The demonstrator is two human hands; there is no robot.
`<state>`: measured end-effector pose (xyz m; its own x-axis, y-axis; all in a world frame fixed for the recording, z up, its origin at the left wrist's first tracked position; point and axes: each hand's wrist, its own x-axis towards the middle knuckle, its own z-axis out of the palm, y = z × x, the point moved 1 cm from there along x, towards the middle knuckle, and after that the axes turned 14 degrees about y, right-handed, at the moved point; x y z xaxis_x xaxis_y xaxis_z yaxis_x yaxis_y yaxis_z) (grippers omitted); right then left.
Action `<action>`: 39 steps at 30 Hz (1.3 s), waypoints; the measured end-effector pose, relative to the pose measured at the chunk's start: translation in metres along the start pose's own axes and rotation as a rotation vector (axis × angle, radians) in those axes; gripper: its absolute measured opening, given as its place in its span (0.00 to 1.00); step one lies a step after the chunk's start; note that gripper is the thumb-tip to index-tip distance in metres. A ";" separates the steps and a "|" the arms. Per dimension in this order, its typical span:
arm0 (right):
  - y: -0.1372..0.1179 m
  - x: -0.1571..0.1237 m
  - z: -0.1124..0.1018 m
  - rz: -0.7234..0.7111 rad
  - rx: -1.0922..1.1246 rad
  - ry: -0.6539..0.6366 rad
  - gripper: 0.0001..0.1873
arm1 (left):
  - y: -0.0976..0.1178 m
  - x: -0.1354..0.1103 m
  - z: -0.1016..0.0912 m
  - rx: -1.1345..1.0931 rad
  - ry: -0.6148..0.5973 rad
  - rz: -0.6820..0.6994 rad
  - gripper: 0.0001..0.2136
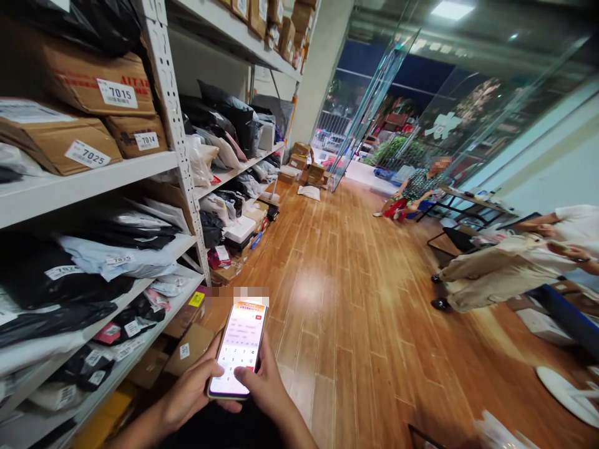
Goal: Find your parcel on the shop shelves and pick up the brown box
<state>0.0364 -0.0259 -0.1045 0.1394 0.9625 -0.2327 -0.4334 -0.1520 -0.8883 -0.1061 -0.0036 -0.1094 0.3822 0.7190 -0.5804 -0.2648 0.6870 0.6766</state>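
A lit smartphone (239, 358) is held upright between my two hands, low in the middle of the head view. Its screen shows a number keypad below some lines of text. My left hand (194, 381) grips the left edge, the thumb over the lower left keys. My right hand (266, 381) wraps the right edge, and its thumb lies on the lower keys. The fingers behind the phone are mostly hidden. Left of my hands, a cardboard box (195, 350) with a white label sits by the lowest shelf.
Metal shelving (161, 165) full of labelled boxes and bagged parcels lines the left side. Parcels (309, 192) lie on the wooden floor (322, 299) near a glass door (362, 118). At right, one person (416, 187) sits and another (505, 259) stands near a table (475, 202).
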 end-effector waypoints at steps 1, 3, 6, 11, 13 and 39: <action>-0.001 -0.001 0.000 0.009 -0.004 0.016 0.39 | 0.000 0.000 -0.001 -0.016 -0.016 0.003 0.43; -0.002 -0.001 0.001 0.020 -0.009 0.047 0.38 | -0.001 -0.001 -0.001 -0.052 -0.043 0.006 0.42; -0.002 -0.002 0.001 -0.005 -0.003 0.065 0.37 | -0.001 -0.002 -0.001 -0.074 -0.064 0.008 0.41; -0.001 -0.002 0.000 0.009 0.005 0.037 0.39 | 0.000 -0.002 -0.001 -0.072 -0.088 0.016 0.40; -0.001 -0.002 -0.001 0.009 0.001 0.050 0.38 | -0.001 -0.003 -0.001 -0.064 -0.093 0.019 0.40; -0.013 0.012 0.009 0.017 0.071 0.291 0.26 | -0.006 -0.002 0.002 0.011 -0.073 0.042 0.46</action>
<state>0.0360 -0.0106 -0.0921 0.3769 0.8535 -0.3599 -0.4974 -0.1412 -0.8559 -0.1034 -0.0093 -0.1107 0.4350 0.7373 -0.5169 -0.2728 0.6550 0.7047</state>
